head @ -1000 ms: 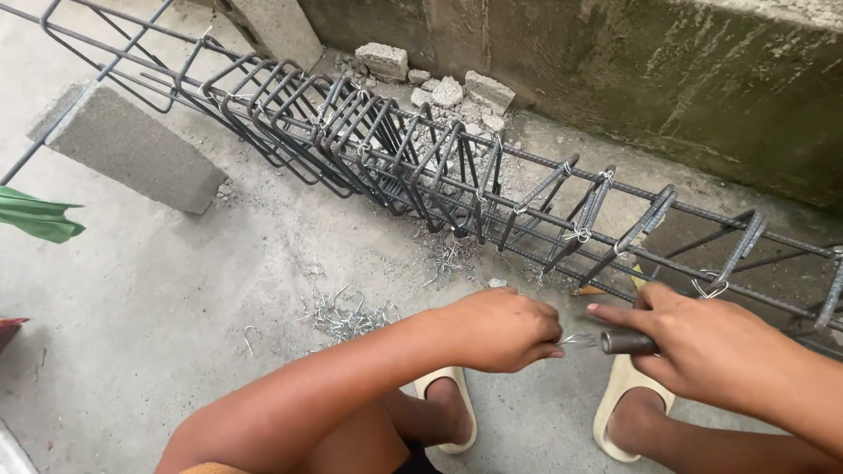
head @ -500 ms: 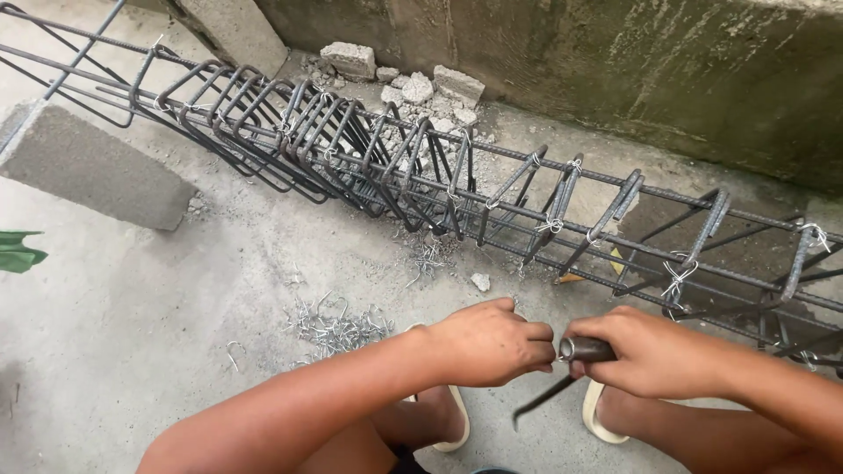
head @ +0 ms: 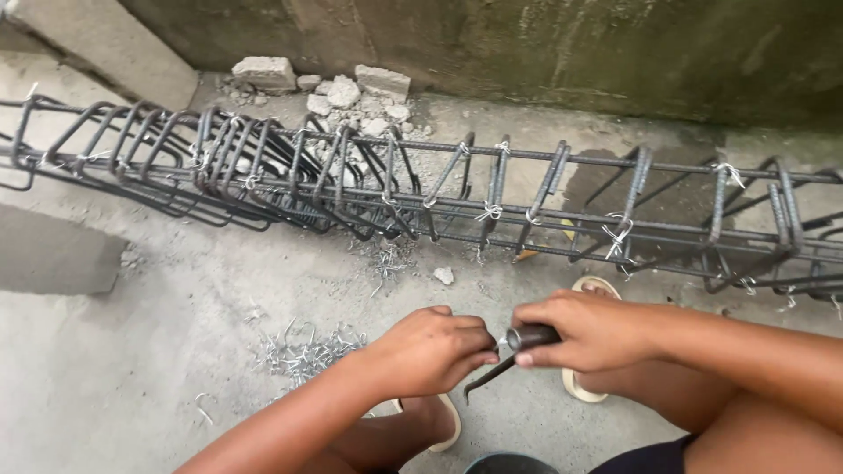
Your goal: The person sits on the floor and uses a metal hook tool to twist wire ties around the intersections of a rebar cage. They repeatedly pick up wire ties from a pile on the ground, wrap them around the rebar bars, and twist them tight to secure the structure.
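My left hand (head: 432, 351) is closed on a small piece of tie wire, its fingertips meeting the end of a dark metal hook tool (head: 516, 349). My right hand (head: 587, 329) grips that tool by its round handle; the thin hooked shaft points down and left below my hands. Both hands hover above the concrete floor, just in front of a long rebar cage (head: 492, 197) whose stirrups are tied with wire at the right and bunched together at the left.
A heap of bent tie wires (head: 303, 351) lies on the floor left of my hands; a smaller heap (head: 384, 261) sits under the cage. Concrete rubble (head: 338, 88) lies against the stained wall. A grey block (head: 53, 259) supports the cage at left. My sandalled feet (head: 587, 386) are below.
The view has swung right and down, so the cage now runs nearly level across the frame. My hands have closed together on the tool and wire and sit a little lower left.
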